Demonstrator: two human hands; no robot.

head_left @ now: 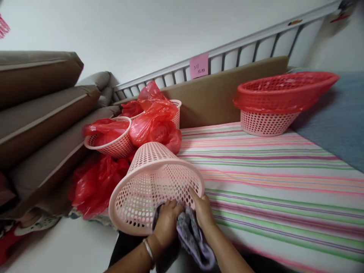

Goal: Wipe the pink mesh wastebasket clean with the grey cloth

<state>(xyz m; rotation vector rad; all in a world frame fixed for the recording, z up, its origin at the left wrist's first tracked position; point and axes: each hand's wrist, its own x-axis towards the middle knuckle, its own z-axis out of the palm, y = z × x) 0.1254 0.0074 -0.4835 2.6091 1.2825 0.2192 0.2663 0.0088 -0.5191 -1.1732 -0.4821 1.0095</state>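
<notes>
A pink perforated plastic basket (133, 174) lies tilted on its side, its mouth facing me. My right hand (203, 207) is closed on its right rim, thumb on the inside and the other fingers hidden behind the wall. At the lower part of the mouth, my left hand (168, 219) has its fingers curled over a grey and purple cloth (190, 231). The cloth hangs over the rim between my two hands and down toward my lap.
On the striped sheet (256, 182) stands a pink basket (264, 123) lined with a red plastic bag (284, 93). More pink baskets (121, 146) and red bags (155, 123) crowd the left. Stacked brown-grey cushions (42, 113) rise there. A board (222, 93) and railing (244, 57) border the back.
</notes>
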